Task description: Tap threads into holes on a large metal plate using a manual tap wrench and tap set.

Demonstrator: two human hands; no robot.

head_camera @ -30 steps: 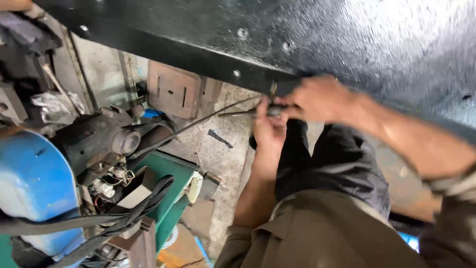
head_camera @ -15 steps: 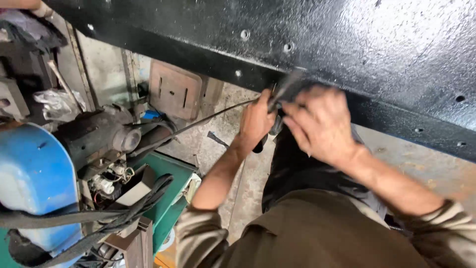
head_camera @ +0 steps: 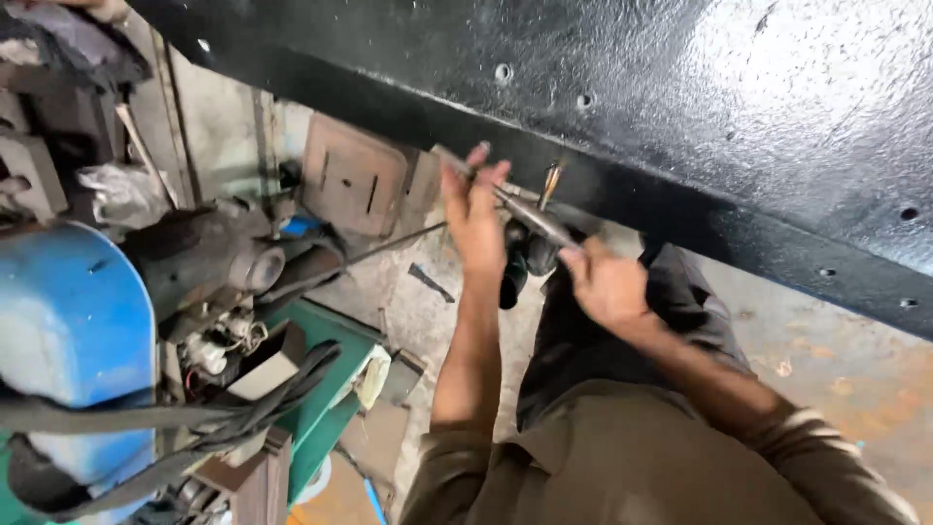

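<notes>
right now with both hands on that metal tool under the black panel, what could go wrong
The left hand and right hand share one slim metal tool close against the black panel's edge; a slip could likely knock knuckles on it. The cluttered blue machine sits beside the left elbow, which may snag its cables.

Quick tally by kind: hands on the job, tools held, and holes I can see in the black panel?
Hands: 2, left hand and right hand
Metal rod tool: 1
Holes in the black panel: 6 visible, e.g.
Total: 9
</notes>
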